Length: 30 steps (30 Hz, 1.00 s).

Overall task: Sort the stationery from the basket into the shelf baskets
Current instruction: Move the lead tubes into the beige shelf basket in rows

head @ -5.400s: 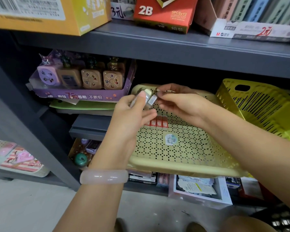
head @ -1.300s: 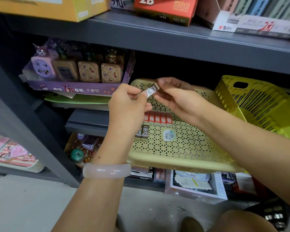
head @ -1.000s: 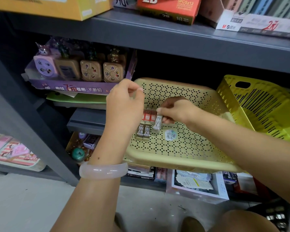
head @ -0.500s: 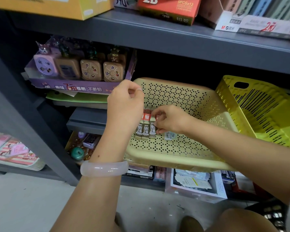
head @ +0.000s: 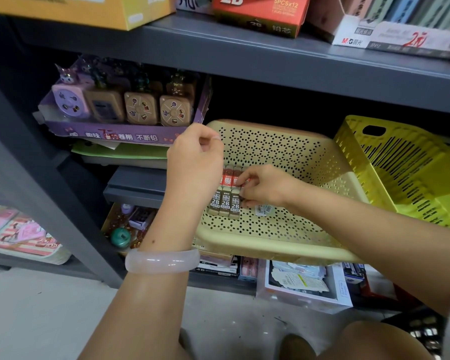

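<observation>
The right hand's fingers curl onto the row of small 2B lead boxes, touching the rightmost brown one where it lies flat on the floor of the beige perforated basket. Red boxes lie just behind them. The left hand hovers above the basket's left edge, its fingers curled with thumb to fingertips; whether it grasps anything, I cannot tell. A yellow basket sits to the right on the shelf.
</observation>
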Tool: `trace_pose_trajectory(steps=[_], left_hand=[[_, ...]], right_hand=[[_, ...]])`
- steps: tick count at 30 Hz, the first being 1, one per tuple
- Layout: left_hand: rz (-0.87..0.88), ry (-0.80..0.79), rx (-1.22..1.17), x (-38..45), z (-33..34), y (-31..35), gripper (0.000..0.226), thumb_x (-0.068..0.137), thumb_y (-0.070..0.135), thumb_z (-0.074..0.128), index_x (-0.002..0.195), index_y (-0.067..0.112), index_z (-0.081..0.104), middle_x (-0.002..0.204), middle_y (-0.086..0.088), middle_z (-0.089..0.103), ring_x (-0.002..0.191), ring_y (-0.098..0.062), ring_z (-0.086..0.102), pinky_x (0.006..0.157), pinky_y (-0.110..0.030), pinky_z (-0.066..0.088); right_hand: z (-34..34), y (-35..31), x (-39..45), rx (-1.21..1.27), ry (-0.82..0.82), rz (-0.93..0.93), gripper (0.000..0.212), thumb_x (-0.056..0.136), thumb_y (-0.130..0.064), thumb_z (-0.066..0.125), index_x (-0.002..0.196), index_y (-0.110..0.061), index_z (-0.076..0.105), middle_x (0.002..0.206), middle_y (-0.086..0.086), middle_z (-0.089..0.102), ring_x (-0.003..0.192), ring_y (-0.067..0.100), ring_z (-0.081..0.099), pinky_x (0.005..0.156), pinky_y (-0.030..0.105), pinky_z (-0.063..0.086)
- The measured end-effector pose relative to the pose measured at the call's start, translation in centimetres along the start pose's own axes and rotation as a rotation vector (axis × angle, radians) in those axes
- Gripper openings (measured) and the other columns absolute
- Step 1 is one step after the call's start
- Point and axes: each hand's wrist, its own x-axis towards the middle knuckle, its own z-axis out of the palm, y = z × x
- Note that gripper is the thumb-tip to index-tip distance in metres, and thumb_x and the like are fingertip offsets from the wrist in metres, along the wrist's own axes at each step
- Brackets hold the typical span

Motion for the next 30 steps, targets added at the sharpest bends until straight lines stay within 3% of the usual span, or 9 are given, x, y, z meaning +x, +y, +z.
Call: trace_pose_trajectory(steps=[2, 4, 6, 9, 15, 19, 22, 26, 30], left_hand=[[-0.001, -0.006, 0.003, -0.2, 0.0, 0.0, 0.025, 0.09, 0.015, 0.049, 0.072, 0.032, 0.052, 0.075, 0.017, 0.056, 0.073, 0.006, 0.051, 0.065, -0.007, 0.037], [0.0, -0.012, -0.004, -0.3, 0.0, 0.0, 0.025, 0.09, 0.015, 0.049, 0.072, 0.032, 0.052, 0.076, 0.016, 0.056, 0.075, 0.005, 0.052, 0.066, -0.008, 0.038], [-0.006, -0.015, -0.012, -0.4, -0.1, 0.1, 0.025, 0.09, 0.015, 0.049, 0.073, 0.033, 0.053, 0.078, 0.017, 0.056, 0.076, 0.005, 0.052, 0.065, -0.008, 0.037], [-0.01, -0.016, -0.007, -0.5, -0.1, 0.3, 0.024, 0.09, 0.015, 0.049, 0.073, 0.033, 0.053, 0.078, 0.017, 0.056, 0.077, 0.006, 0.051, 0.066, -0.008, 0.037], [0.031, -0.038, -0.018, -2.1, 0.3, 1.0, 0.019, 0.09, 0.014, 0.048, 0.08, 0.027, 0.057, 0.084, 0.016, 0.058, 0.081, 0.005, 0.052, 0.07, -0.008, 0.039], [0.122, -0.114, -0.017, -4.2, 1.1, 2.4, 0.015, 0.091, 0.013, 0.049, 0.086, 0.024, 0.058, 0.084, 0.016, 0.059, 0.077, 0.013, 0.052, 0.065, 0.001, 0.037], [0.182, -0.165, -0.041, -6.0, 2.4, 4.3, 0.014, 0.09, 0.01, 0.05, 0.091, 0.021, 0.059, 0.084, 0.018, 0.057, 0.076, 0.01, 0.053, 0.065, 0.002, 0.038], [0.253, -0.284, -0.055, -9.4, 5.5, 7.4, 0.015, 0.09, 0.01, 0.051, 0.092, 0.024, 0.056, 0.086, 0.019, 0.057, 0.078, 0.008, 0.054, 0.067, -0.001, 0.041], [0.33, -0.459, -0.011, -13.9, 10.0, 9.6, 0.013, 0.091, 0.016, 0.051, 0.097, 0.024, 0.058, 0.095, 0.014, 0.059, 0.082, 0.007, 0.052, 0.07, -0.005, 0.04]], right_hand=[[-0.3, 0.2, -0.3, -0.302, -0.043, -0.102, 0.029, 0.081, -0.013, 0.068, 0.105, -0.01, 0.051, 0.09, 0.001, 0.058, 0.073, 0.013, 0.062, 0.062, 0.023, 0.053], [0.0, 0.4, -0.5, -0.583, -0.067, -0.2, 0.038, 0.076, -0.027, 0.073, 0.101, -0.018, 0.045, 0.082, -0.009, 0.05, 0.072, 0.007, 0.051, 0.057, 0.018, 0.039], [0.5, 0.6, -0.4, -0.648, -0.065, -0.232, 0.041, 0.074, -0.031, 0.075, 0.096, -0.02, 0.042, 0.079, -0.012, 0.045, 0.077, 0.012, 0.048, 0.059, 0.021, 0.035], [0.7, 0.8, -0.2, -0.625, -0.05, -0.249, 0.039, 0.074, -0.029, 0.075, 0.093, -0.019, 0.042, 0.078, -0.011, 0.044, 0.081, 0.015, 0.048, 0.065, 0.024, 0.037], [-0.4, 0.3, -1.7, -0.611, -0.044, -0.294, 0.031, 0.081, -0.028, 0.069, 0.095, -0.019, 0.044, 0.088, -0.006, 0.052, 0.081, 0.013, 0.048, 0.06, 0.02, 0.035], [-2.5, -0.1, -4.6, -0.548, 0.025, -0.354, 0.018, 0.087, -0.022, 0.061, 0.1, -0.013, 0.054, 0.1, 0.005, 0.061, 0.083, 0.016, 0.053, 0.073, 0.026, 0.043], [-4.8, 0.1, -8.4, -0.379, 0.072, -0.378, 0.003, 0.089, -0.02, 0.058, 0.09, -0.017, 0.057, 0.084, -0.001, 0.063, 0.07, 0.011, 0.058, 0.069, 0.025, 0.05], [-8.4, 2.3, -14.2, -0.23, 0.125, -0.391, 0.02, 0.091, -0.013, 0.054, 0.075, -0.024, 0.055, 0.072, -0.007, 0.061, 0.062, 0.003, 0.059, 0.063, 0.021, 0.053], [-11.8, 7.3, -19.9, -0.211, 0.196, -0.279, 0.015, 0.092, -0.018, 0.054, 0.077, -0.016, 0.058, 0.068, -0.003, 0.063, 0.059, 0.006, 0.058, 0.061, 0.023, 0.051]])
